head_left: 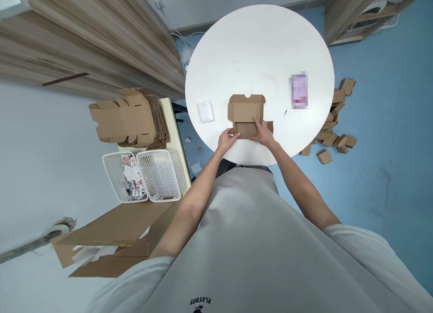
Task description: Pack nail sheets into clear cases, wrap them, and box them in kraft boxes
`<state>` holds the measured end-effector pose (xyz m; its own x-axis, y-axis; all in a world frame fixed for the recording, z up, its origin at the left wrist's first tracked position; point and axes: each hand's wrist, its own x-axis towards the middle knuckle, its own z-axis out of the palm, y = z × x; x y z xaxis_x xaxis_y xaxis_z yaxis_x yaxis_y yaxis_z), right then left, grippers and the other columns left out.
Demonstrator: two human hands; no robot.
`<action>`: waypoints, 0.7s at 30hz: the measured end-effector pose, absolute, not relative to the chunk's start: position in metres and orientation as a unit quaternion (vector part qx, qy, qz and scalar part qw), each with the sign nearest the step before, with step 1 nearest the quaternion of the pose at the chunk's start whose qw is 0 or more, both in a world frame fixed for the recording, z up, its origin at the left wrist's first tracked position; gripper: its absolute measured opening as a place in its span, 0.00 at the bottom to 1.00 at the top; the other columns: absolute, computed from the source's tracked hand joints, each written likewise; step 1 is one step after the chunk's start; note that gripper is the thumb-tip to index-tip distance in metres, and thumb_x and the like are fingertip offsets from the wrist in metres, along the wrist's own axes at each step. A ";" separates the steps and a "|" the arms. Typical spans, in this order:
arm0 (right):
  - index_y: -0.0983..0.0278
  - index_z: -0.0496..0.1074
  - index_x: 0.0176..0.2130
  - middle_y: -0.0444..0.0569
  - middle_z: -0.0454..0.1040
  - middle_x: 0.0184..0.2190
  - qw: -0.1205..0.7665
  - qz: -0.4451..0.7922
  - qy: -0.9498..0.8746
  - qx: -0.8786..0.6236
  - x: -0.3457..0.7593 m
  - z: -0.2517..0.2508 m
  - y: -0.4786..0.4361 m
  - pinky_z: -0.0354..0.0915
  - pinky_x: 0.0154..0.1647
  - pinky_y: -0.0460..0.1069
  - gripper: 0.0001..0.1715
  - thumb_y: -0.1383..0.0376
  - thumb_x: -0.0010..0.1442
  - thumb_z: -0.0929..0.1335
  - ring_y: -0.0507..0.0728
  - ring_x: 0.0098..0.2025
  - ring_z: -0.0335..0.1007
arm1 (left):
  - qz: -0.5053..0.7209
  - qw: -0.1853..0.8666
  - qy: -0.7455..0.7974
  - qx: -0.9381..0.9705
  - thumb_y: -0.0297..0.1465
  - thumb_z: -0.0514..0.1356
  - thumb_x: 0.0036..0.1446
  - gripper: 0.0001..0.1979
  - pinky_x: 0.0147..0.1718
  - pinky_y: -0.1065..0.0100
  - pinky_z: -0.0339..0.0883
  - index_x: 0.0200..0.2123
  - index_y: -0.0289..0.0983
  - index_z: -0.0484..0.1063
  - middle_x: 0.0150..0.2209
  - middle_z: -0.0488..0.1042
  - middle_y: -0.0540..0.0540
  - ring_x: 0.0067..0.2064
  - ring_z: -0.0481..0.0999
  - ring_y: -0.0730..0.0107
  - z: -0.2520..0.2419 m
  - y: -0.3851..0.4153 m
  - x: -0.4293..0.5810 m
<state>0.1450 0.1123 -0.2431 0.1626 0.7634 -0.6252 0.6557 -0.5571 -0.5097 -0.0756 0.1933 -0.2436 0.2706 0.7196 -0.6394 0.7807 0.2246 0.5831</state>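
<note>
A small brown cardboard box [248, 112] lies partly folded on the round white table [260, 42], its lid flap raised toward the far side. At the box's near left corner, my left hand [228, 140] is closed on the edge, thumb along the front wall. My right hand [264, 133] grips the right side, with its thumb at the front wall and a finger reaching over the inside. One side flap still sticks out beyond my right hand. Left of the box lies a flat white packet [205, 111]. A blurred pink-purple item [299, 92] lies on the right.
Flat cardboard blanks [125, 119] are stacked on a side table at left, beside a white basket of printed cards [118, 182] and a white basket of clear cases [160, 177]. A large open carton [111, 223] stands nearer. Several folded boxes [333, 119] lie on the floor at right.
</note>
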 end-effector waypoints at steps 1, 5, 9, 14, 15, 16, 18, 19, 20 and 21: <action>0.52 0.37 0.84 0.66 0.54 0.76 0.059 0.448 -0.467 -0.760 0.145 -0.243 0.112 0.76 0.61 0.67 0.76 0.49 0.58 0.81 0.77 0.65 0.72 | -0.029 0.496 0.599 0.627 0.42 0.67 0.72 0.26 0.55 0.63 0.76 0.66 0.34 0.74 0.63 0.81 0.35 0.53 0.86 0.58 -0.242 0.191 -0.073; 0.51 0.37 0.84 0.66 0.52 0.78 0.059 0.456 -0.468 -0.755 0.146 -0.247 0.111 0.76 0.60 0.67 0.78 0.48 0.57 0.82 0.77 0.64 0.74 | -0.040 0.444 0.628 0.638 0.41 0.61 0.75 0.16 0.57 0.61 0.74 0.57 0.37 0.77 0.57 0.84 0.37 0.54 0.85 0.57 -0.239 0.186 -0.067; 0.50 0.35 0.84 0.68 0.50 0.80 0.059 0.458 -0.477 -0.748 0.146 -0.252 0.110 0.76 0.60 0.67 0.81 0.48 0.55 0.84 0.78 0.66 0.73 | -0.085 0.389 0.636 0.661 0.37 0.62 0.74 0.08 0.55 0.60 0.73 0.46 0.39 0.78 0.50 0.85 0.39 0.53 0.83 0.55 -0.240 0.187 -0.064; 0.50 0.34 0.84 0.69 0.45 0.82 0.046 0.467 -0.483 -0.739 0.145 -0.249 0.112 0.76 0.61 0.67 0.80 0.50 0.56 0.84 0.80 0.69 0.72 | -0.134 0.342 0.635 0.680 0.29 0.59 0.70 0.06 0.53 0.57 0.72 0.45 0.39 0.76 0.48 0.84 0.38 0.53 0.82 0.52 -0.240 0.191 -0.056; 0.50 0.35 0.84 0.69 0.45 0.82 0.046 0.466 -0.482 -0.740 0.144 -0.248 0.112 0.76 0.61 0.67 0.80 0.51 0.57 0.83 0.80 0.69 0.71 | -0.139 0.336 0.635 0.682 0.28 0.59 0.70 0.06 0.53 0.57 0.72 0.46 0.39 0.76 0.48 0.83 0.37 0.53 0.82 0.51 -0.240 0.191 -0.054; 0.50 0.35 0.84 0.68 0.45 0.82 0.047 0.465 -0.480 -0.742 0.144 -0.246 0.113 0.76 0.61 0.67 0.79 0.51 0.58 0.83 0.80 0.70 0.71 | -0.143 0.332 0.635 0.683 0.28 0.59 0.70 0.06 0.53 0.56 0.72 0.46 0.38 0.76 0.49 0.83 0.36 0.54 0.82 0.50 -0.239 0.191 -0.052; 0.50 0.36 0.84 0.67 0.48 0.82 0.053 0.462 -0.477 -0.746 0.143 -0.244 0.114 0.76 0.60 0.67 0.77 0.50 0.59 0.82 0.79 0.69 0.71 | -0.150 0.328 0.637 0.681 0.26 0.59 0.69 0.07 0.54 0.55 0.72 0.47 0.38 0.76 0.50 0.82 0.34 0.54 0.82 0.49 -0.239 0.192 -0.048; 0.50 0.36 0.84 0.67 0.48 0.81 0.056 0.462 -0.475 -0.747 0.142 -0.243 0.114 0.76 0.61 0.67 0.76 0.50 0.59 0.82 0.79 0.69 0.71 | -0.153 0.326 0.638 0.680 0.26 0.59 0.69 0.07 0.54 0.54 0.72 0.48 0.37 0.76 0.50 0.82 0.33 0.54 0.82 0.48 -0.238 0.192 -0.047; 0.50 0.37 0.84 0.67 0.48 0.81 0.058 0.462 -0.472 -0.748 0.141 -0.242 0.113 0.76 0.61 0.68 0.75 0.50 0.60 0.82 0.79 0.69 0.71 | -0.156 0.324 0.639 0.680 0.26 0.59 0.69 0.08 0.54 0.53 0.72 0.48 0.37 0.75 0.51 0.82 0.32 0.55 0.81 0.47 -0.237 0.192 -0.045; 0.51 0.38 0.84 0.68 0.47 0.81 0.060 0.465 -0.470 -0.748 0.140 -0.241 0.112 0.75 0.62 0.68 0.75 0.49 0.59 0.82 0.80 0.70 0.71 | -0.159 0.322 0.638 0.681 0.26 0.59 0.69 0.08 0.54 0.53 0.72 0.49 0.36 0.75 0.52 0.81 0.31 0.55 0.81 0.45 -0.236 0.192 -0.044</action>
